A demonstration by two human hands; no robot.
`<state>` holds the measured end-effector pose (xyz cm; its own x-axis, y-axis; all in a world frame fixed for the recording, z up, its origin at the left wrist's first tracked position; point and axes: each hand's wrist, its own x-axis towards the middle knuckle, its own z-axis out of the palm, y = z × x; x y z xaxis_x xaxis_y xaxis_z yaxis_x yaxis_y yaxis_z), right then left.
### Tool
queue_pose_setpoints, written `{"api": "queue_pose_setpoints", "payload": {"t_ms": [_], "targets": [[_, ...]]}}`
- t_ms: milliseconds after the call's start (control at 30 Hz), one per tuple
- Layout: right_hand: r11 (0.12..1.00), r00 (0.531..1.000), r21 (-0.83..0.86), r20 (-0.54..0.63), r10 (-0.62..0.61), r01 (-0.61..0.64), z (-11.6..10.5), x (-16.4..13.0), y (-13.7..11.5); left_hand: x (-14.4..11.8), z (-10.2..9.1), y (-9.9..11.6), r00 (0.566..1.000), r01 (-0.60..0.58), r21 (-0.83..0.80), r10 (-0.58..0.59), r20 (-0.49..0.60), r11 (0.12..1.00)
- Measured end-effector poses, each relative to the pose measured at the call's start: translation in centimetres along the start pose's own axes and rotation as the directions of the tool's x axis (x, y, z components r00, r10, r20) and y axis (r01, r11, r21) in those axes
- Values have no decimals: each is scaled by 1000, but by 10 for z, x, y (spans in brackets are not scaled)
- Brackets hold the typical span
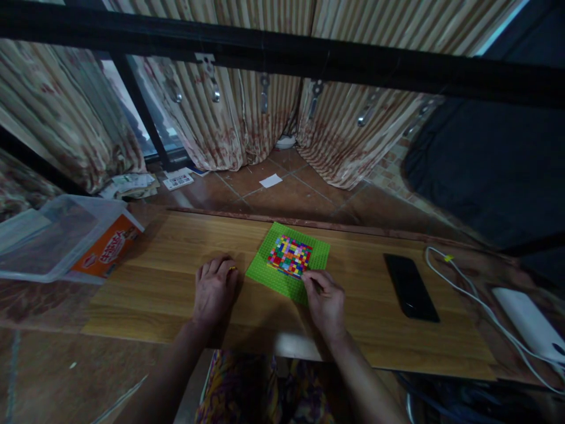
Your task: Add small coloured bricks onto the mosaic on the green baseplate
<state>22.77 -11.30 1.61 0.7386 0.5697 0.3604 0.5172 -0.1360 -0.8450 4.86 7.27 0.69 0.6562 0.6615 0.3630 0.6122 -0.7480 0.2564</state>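
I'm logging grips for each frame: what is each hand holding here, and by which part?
The left hand lies on the wooden table over a small yellow piece; grip unclear. The right hand touches the green baseplate at its near edge.

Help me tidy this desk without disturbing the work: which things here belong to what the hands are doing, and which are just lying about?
In use:
green baseplate
coloured bricks on the baseplate
right hand at the brick patch's near corner
left hand flat on the wooden table, a small yellow piece at its fingers

Lying about:
black phone
white cable
white device
clear plastic box
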Motion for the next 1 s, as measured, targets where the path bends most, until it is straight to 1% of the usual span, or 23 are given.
{"api": "queue_pose_setpoints", "payload": {"t_ms": [133,233,400,533,700,767,833,867,933,1000], "targets": [[998,999,-44,32,38,-37,-1,9,-4,3,-1,-14,999,-37,-14,36,-24,999],[997,997,-80,71,21,-15,-3,16,-7,6,-2,-18,998,-40,31,41,-51,999],[989,987,-122,148,-60,79,-9,25,-10,14,-3,-9,993,-45,77,54,-109,996],[970,965,-184,235,-115,160,-11,32,-10,19,-1,-3,989,-52,74,62,-134,996],[950,946,-231,294,-139,211,-10,36,-9,24,-5,3,990,-6,27,10,-141,1000],[956,944,-204,297,-144,210,-10,36,-8,32,-7,12,991,0,-73,-9,-130,997],[977,956,-135,263,-127,167,-11,33,-7,46,-6,27,997,-16,-261,-4,-78,965],[988,970,-91,221,-104,126,-11,32,-6,54,-4,35,999,-4,-380,-16,-48,925],[1000,996,-6,89,-17,18,-11,29,-2,72,4,52,998,69,-590,-62,32,805],[991,994,86,-42,105,-101,-9,29,3,85,14,67,978,208,-736,-142,152,645]]}}
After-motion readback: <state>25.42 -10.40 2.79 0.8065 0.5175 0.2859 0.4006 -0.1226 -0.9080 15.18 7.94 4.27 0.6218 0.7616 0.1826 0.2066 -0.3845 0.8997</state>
